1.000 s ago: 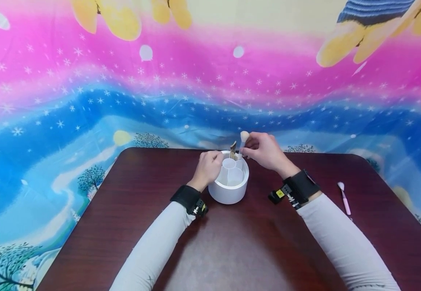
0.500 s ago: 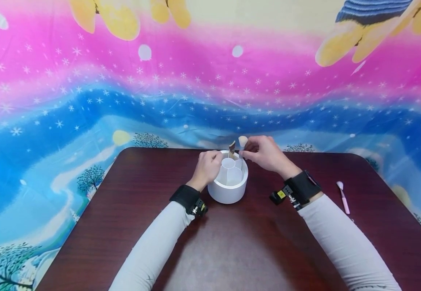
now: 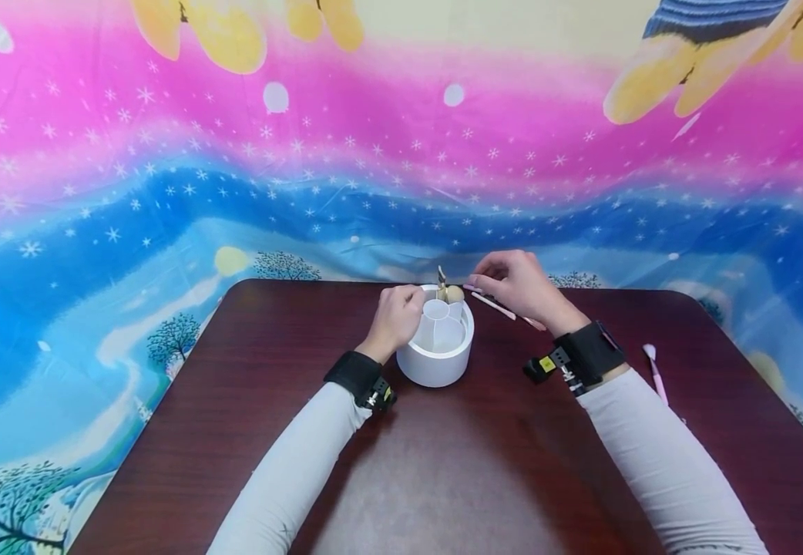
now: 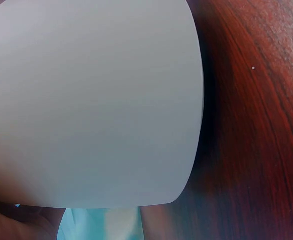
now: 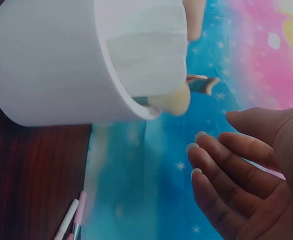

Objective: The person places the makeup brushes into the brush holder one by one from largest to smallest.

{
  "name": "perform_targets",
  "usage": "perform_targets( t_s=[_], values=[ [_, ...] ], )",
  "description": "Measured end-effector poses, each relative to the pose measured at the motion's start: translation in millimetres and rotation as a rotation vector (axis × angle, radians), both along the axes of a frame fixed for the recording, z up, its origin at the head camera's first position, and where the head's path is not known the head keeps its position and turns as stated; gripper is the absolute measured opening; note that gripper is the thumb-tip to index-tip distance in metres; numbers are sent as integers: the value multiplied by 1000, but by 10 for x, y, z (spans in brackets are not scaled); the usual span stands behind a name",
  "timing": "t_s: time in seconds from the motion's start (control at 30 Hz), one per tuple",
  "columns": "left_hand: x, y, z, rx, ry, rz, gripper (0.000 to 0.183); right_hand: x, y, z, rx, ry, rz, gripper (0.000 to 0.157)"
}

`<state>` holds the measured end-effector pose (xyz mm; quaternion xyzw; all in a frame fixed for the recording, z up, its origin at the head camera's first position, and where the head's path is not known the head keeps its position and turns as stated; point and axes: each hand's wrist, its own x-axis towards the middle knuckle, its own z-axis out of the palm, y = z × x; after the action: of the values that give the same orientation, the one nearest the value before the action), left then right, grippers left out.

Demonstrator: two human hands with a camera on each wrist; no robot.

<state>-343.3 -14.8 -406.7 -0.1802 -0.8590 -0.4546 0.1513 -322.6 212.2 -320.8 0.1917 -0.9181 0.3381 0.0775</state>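
A white round divided holder point(image 3: 436, 366) stands upright on the table. My left hand point(image 3: 396, 314) grips its left rim, fingers curled over the edge; the holder's wall fills most of the left wrist view. Just right of the holder is my right hand point(image 3: 518, 284), with nothing in it. In the right wrist view that hand point(image 5: 246, 175) shows loosely bent fingers apart from the rim. A makeup brush point(image 5: 177, 100) stands in a back compartment, its pale round bristles at rim height. Beside it, a thin gold-brown piece point(image 3: 441, 282) sticks up higher.
Slim white and pink handles point(image 3: 493, 305) lie on the table behind and under the right hand. Farther right lies a pink-handled makeup brush point(image 3: 656, 374). A printed cloth point(image 3: 374, 154) hangs behind the dark wooden table point(image 3: 277, 347).
The right hand has lowered the makeup brush into the holder, let go of it and drawn back to the right. The left hand has stayed on the rim.
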Motion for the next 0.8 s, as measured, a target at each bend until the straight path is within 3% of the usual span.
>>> perform_targets(
  t_s=[0.3,0.57,0.8],
  values=[
    [13,2,0,11,-1,-6,41,-148,288,-76,-16,-58,-51,19],
    [-8,2,-31,8,-15,-15,41,-346,596,-345,-14,-129,-90,20],
    [8,-1,-6,27,-19,-20,42,-479,702,-609,61,-144,-111,29]
  ],
)
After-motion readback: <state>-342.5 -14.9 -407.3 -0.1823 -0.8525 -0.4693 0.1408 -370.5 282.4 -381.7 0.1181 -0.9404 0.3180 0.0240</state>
